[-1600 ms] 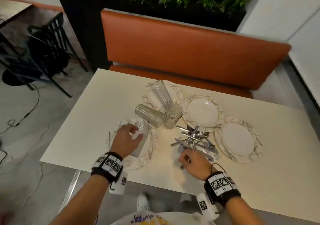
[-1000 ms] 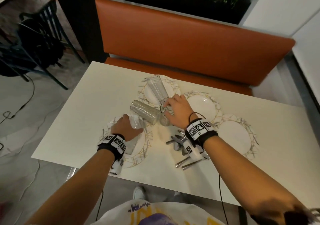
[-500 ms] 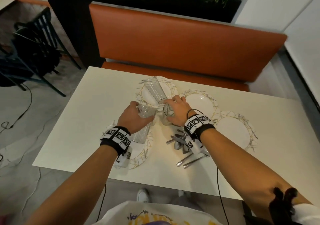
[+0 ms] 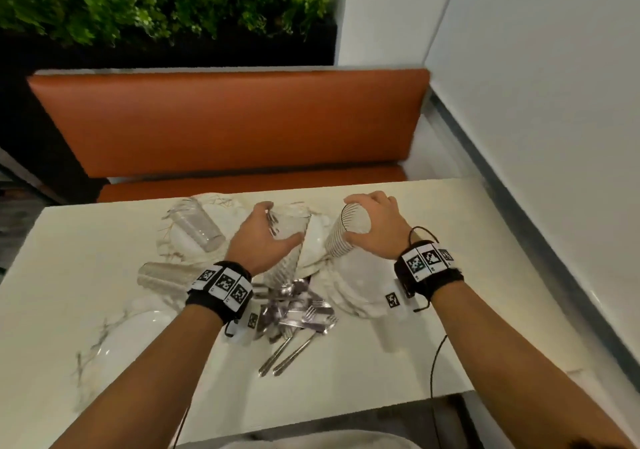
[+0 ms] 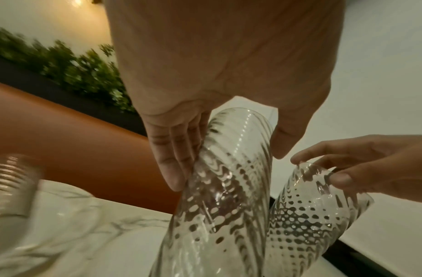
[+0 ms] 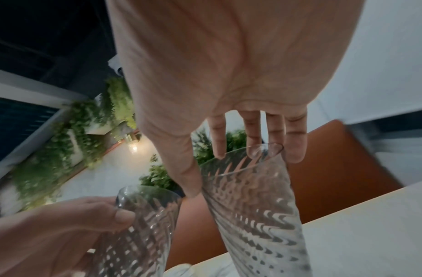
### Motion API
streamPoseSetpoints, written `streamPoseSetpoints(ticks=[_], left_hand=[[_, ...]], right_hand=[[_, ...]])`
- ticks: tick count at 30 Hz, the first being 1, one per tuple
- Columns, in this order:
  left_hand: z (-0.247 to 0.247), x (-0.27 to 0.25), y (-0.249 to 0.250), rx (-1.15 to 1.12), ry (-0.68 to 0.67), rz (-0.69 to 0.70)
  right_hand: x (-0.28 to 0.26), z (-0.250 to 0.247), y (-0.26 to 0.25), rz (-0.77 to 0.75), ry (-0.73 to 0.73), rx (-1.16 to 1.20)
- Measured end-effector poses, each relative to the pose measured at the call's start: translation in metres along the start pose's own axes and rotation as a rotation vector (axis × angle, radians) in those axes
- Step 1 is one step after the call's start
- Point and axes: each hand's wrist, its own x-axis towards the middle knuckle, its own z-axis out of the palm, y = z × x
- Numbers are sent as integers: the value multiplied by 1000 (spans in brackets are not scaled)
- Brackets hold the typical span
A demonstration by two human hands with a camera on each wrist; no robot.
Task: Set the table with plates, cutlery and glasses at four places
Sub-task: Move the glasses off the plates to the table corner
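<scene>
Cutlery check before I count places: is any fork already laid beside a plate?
No: the cutlery lies in one heap at the table's middle.

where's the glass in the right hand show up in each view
Head: the glass in the right hand sits right of centre, gripped near its rim.
Left wrist: lower right, beside the left hand's glass.
Right wrist: centre bottom, under the fingers.
Shared landmark: the orange bench back.
</scene>
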Motion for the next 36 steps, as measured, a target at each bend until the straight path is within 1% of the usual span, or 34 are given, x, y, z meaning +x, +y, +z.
streamPoseSetpoints(ticks=[4,8,12,16,18,21,26,30,36], left_hand=[[66,27,66,-12,-75,39],[129,49,124,-45,-137,57],[183,71,171,-58,-199,69],[228,99,204,-29,-228,69],[248,112,217,-18,-243,61],[276,131,233,-4,-269,51],[318,161,253,22,-305,28],[345,178,264,11,-292,18],[367,192,267,-28,-261,12]], right_hand=[[-5,-50,92,141,40,-37],[-6,-82,178,267,59,-65],[-1,-98,248,380,62,-106],[14,-101,299,432,33,-106],[23,-102,317,445,28,-88],[40,-107,339,452,62,-49],[68,-122,366,459,87,-6],[86,-129,380,468,120,27],[98,-135,390,440,106,29]])
